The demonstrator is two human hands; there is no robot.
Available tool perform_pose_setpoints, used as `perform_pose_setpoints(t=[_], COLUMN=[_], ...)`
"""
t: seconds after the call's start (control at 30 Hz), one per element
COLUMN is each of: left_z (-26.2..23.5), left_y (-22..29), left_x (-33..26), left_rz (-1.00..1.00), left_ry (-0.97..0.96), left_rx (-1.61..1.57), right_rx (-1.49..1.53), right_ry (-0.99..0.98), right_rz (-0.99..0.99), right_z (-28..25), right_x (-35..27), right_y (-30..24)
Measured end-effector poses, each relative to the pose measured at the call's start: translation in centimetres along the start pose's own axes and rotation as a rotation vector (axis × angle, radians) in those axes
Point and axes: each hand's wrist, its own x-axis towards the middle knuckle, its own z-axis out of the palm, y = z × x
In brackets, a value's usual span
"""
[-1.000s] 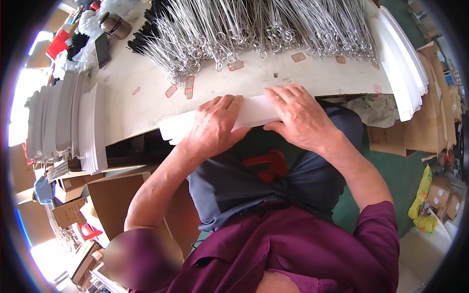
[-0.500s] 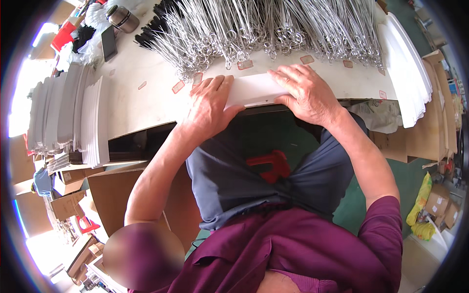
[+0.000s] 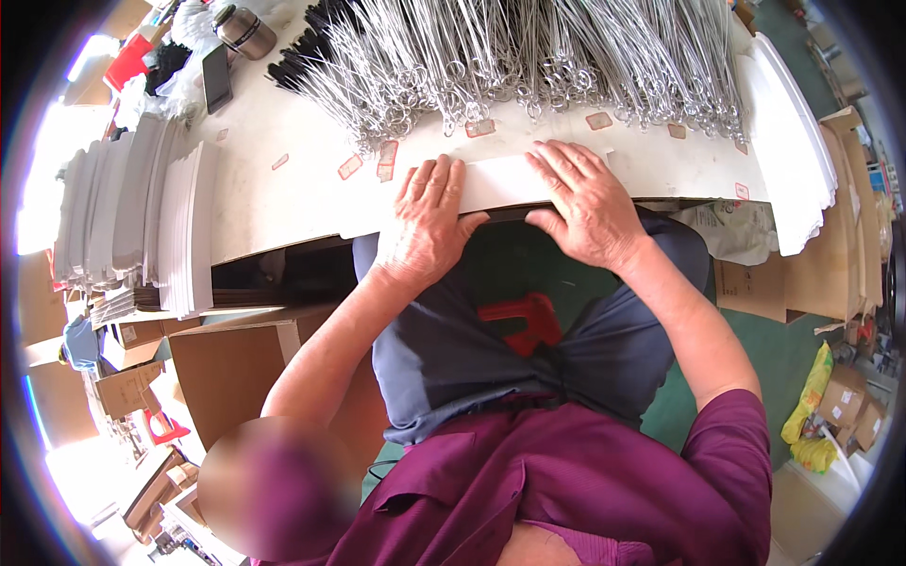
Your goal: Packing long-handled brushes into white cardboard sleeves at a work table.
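A white card strip (image 3: 502, 183) lies along the near edge of the table, under both my hands. My left hand (image 3: 427, 219) presses flat on its left part, fingers stretched forward and thumb pointing inward. On the right part rests my right hand (image 3: 587, 203), palm down with its fingers extended and its thumb out toward the left. Neither hand is wrapped round anything. Beyond the fingertips lies a wide pile of thin wire brushes (image 3: 510, 66), their metal rings toward me and black bristle ends showing at the left.
White card stacks (image 3: 179, 231) stand at the table's left, and more white sheets (image 3: 779, 141) hang over its right end. A metal flask (image 3: 245, 33) and a phone (image 3: 217, 80) lie at the far left. Cardboard boxes (image 3: 231, 368) stand below.
Both hands have come to lie flatter on the strip, the left one slightly to the right. The strip now looks flatter against the table, and the view has shifted slightly.
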Motion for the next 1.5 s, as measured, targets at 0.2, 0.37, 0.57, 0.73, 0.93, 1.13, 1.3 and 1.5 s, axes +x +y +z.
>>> perform_pose_setpoints(t=[0.2, 0.37, 0.57, 0.73, 0.93, 1.13, 1.3, 1.5], left_z=[0.5, -2.6, -4.1, -5.6, -9.0, -6.9, -6.6, -5.9], left_y=[0.8, -2.8, -4.2, -3.1, 2.3, 2.9, 2.9, 4.0], left_x=[0.1, -2.8, -4.3, -4.6, -1.4, -0.9, -2.7, -3.9], left_rz=[0.015, -0.055, -0.067, 0.026, -0.14, -0.315, -0.343, -0.286], left_ry=[-0.174, -0.221, -0.196, -0.135, -0.448, -0.542, -0.402, -0.336], left_rx=[0.074, 0.138, 0.174, 0.101, -0.313, -0.471, -0.401, -0.382], right_rx=[-0.187, -0.169, -0.144, -0.09, 0.077, 0.194, 0.275, 0.649], right_ry=[-0.068, -0.083, -0.039, 0.018, 0.094, 0.225, 0.339, 0.397], right_rz=[-0.081, 0.138, 0.162, 0.009, -0.2, -0.109, 0.18, 0.354], right_z=[3.5, 1.1, 0.1, -0.9, -1.5, -1.6, -0.8, 1.4], right_x=[2.4, -1.4, -2.5, -3.3, -1.8, -0.8, -3.5, -3.7], right_y=[-3.2, 0.9, 2.2, 2.4, -2.3, -4.6, -5.4, -7.6])
